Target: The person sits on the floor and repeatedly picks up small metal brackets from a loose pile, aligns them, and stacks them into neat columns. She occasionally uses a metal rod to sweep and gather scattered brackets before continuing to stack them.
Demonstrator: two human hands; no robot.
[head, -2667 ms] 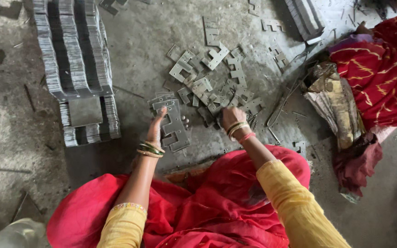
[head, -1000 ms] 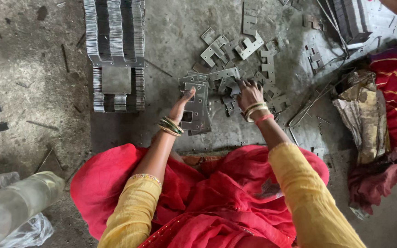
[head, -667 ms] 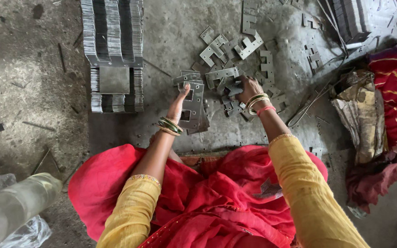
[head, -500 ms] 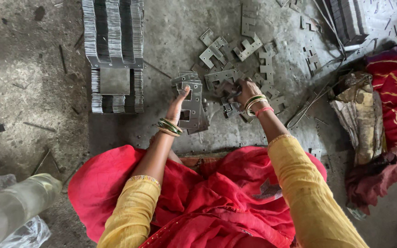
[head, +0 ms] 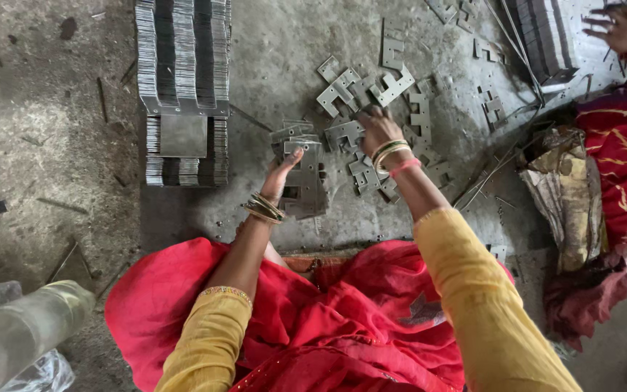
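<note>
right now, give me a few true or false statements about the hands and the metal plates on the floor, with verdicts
1. The left hand rests on a small stack of plates. True.
2. The right hand reaches into the loose plates. True.
3. The tall rows of stacked plates lie to the person's right. False: they lie to the left.
4. Both wrists are bare. False: each wears bangles.
5. Another person's hand shows at top right. True.

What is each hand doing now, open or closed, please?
Left hand: open, fingers resting against the small stack of metal plates.
Right hand: fingers closing on a loose metal piece.
</note>
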